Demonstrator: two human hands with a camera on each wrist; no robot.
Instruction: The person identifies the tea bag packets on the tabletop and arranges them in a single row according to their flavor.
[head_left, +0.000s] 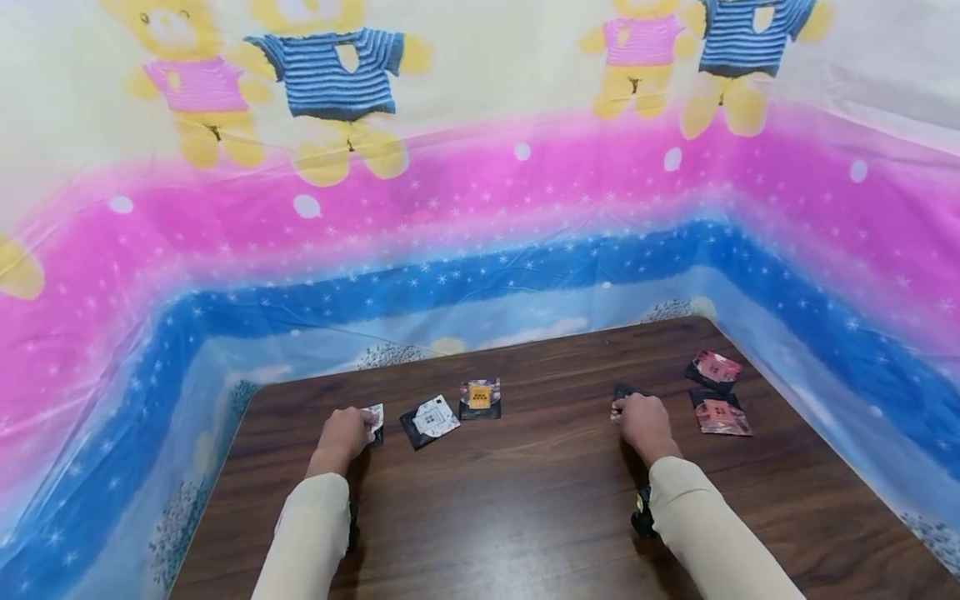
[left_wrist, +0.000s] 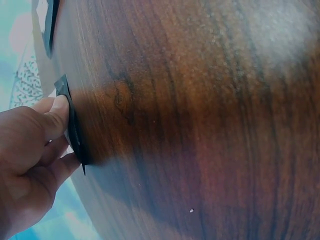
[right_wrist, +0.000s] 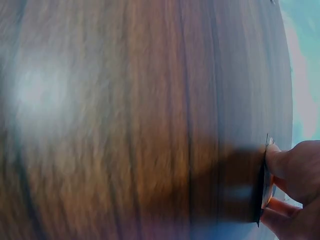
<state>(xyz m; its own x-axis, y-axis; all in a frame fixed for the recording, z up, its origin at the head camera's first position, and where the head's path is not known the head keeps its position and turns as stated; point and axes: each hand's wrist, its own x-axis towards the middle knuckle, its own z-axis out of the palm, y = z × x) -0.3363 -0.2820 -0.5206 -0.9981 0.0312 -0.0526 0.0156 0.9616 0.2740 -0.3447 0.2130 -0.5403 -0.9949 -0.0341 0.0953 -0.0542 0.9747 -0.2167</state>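
At the left of the table, my left hand (head_left: 345, 433) pinches a small flat sachet (head_left: 378, 422), white and black. In the left wrist view the thumb presses the sachet's black side (left_wrist: 74, 127), and the other fingers are behind it. My right hand (head_left: 647, 425) pinches another sachet (head_left: 622, 390), dark where it shows past the fingers. The right wrist view shows this sachet (right_wrist: 261, 187) nearly edge-on between thumb and fingers, close to the tabletop. Most of its printed face is hidden.
Between the hands lie a white-and-black sachet (head_left: 432, 419) and one with an orange label (head_left: 480, 398). Two reddish sachets, an upper one (head_left: 715, 369) and a lower one (head_left: 720, 413), lie right of my right hand. A patterned cloth (head_left: 480, 200) surrounds the brown wooden table (head_left: 487, 517).
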